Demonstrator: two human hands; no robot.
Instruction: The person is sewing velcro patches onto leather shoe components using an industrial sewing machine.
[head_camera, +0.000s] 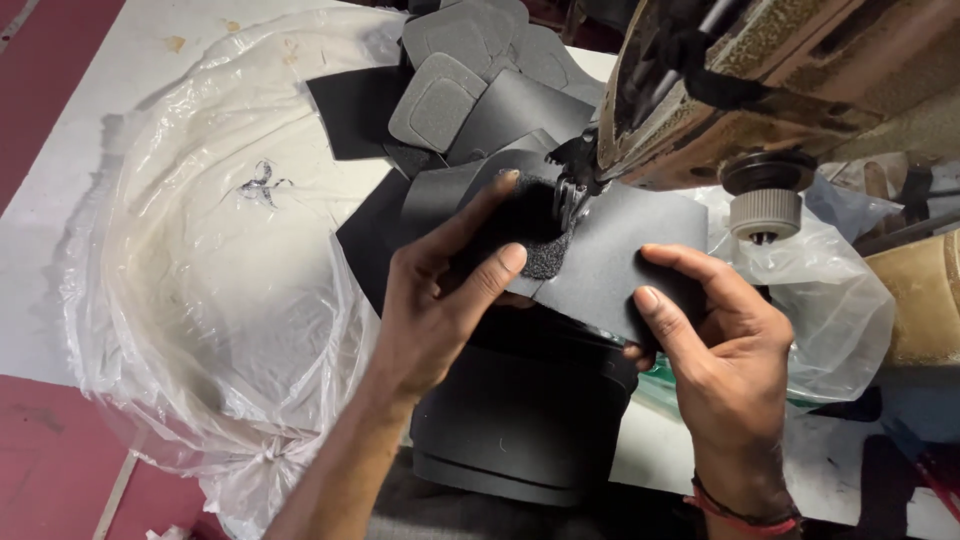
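My left hand (440, 290) presses a rough black patch (535, 235) onto a dark grey leather-like piece (620, 255) right beside the needle and presser foot (572, 195) of an old sewing machine (780, 70). The thumb and forefinger pin the patch's near edge. My right hand (715, 350) grips the same grey piece at its near right edge, thumb on top and fingers underneath. The piece lies flat under the needle.
A stack of cut dark pieces (520, 420) sits below my hands. More grey padded pieces (470, 70) pile up behind the needle. A large clear plastic bag (220, 260) covers the white table (70, 200) at the left. The machine's handwheel knob (765, 205) hangs at right.
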